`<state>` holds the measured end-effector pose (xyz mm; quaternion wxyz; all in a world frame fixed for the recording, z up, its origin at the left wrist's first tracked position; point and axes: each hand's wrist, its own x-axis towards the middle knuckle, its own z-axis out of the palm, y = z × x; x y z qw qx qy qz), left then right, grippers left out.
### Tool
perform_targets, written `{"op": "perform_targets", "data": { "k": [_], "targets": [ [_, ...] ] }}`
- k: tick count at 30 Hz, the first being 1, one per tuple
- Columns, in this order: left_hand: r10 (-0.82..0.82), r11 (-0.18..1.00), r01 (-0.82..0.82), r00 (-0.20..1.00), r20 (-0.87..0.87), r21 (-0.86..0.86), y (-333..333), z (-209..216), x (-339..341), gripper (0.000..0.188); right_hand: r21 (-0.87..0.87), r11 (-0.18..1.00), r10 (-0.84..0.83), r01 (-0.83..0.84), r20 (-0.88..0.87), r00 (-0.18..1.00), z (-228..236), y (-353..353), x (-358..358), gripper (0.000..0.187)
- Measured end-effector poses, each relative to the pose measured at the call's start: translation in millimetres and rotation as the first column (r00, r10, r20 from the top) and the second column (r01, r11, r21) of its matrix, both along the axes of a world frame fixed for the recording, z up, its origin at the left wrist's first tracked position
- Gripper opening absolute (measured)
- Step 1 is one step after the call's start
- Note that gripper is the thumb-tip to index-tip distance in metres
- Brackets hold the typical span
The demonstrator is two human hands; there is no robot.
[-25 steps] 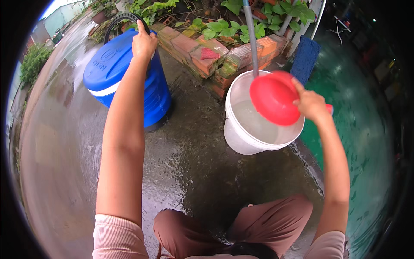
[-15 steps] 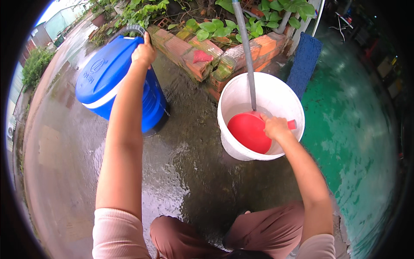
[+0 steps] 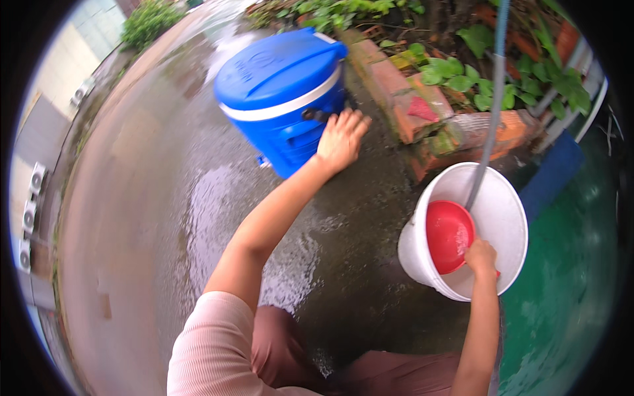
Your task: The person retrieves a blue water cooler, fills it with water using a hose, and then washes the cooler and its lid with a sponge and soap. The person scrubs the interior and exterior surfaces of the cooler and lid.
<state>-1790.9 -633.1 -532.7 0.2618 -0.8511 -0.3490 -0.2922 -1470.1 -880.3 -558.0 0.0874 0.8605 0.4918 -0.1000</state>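
A blue water cooler jug (image 3: 281,72) with a white band stands on the wet ground ahead of me to the left, its lid on. My left hand (image 3: 343,138) is beside its side, fingers stretched out, near the black handle end (image 3: 315,115); whether the palm touches the jug I cannot tell. At the right, my right hand (image 3: 481,255) is closed round the handle of a red dipper (image 3: 449,231). The dipper's bowl sits inside a white bucket (image 3: 507,228). A grey hose (image 3: 492,125) runs down into that bucket behind the dipper.
A low brick planter edge (image 3: 393,89) with leafy plants (image 3: 456,76) lies beyond the jug and bucket. Right of the bucket are a dark blue mat (image 3: 555,171) and green flooring (image 3: 561,297). Wet concrete (image 3: 370,290) spreads in front of me.
My left hand has let go of the jug's carrying handle, which has left the lid's top. The view has swung left. My right hand still holds the dipper in the bucket.
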Motion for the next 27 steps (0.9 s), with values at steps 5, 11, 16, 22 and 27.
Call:
{"op": "perform_targets", "data": {
  "k": [5, 11, 16, 22, 27],
  "targets": [
    [0.242, 0.86, -0.021, 0.897, 0.37, -0.51, -70.8, -74.0, -138.6, 0.021, 0.005, 1.0, 0.021, -0.021, 0.008, 1.0, 1.9, 4.4, -9.3, 0.032],
    [0.283, 0.905, -0.033, 0.79, 0.544, -0.424, -54.4, -50.8, -170.9, 0.027, 0.02, 1.0, -0.02, 0.019, 0.039, 0.999, -10.4, 1.8, 1.8, 0.036],
    [-0.203, 0.973, 0.195, 0.978, -0.052, -0.125, -45.6, 13.8, -80.6, 0.055, 0.015, 1.0, -0.01, 0.01, -0.01, 1.0, -6.4, 0.9, 3.8, 0.037],
    [0.287, 0.88, -0.429, 0.82, -0.495, -0.201, 33.3, 24.7, -7.6, 0.04, 0.038, 0.999, -0.026, 0.025, 0.011, 1.0, -20.6, 3.3, 12.8, 0.034],
    [0.133, 0.915, -0.32, 0.814, -0.565, -0.247, 25.4, 33.6, -29.6, 0.023, 0.058, 0.998, -0.025, 0.026, -0.027, 0.999, -22.9, 1.7, 18.8, 0.028]
  ]
}}
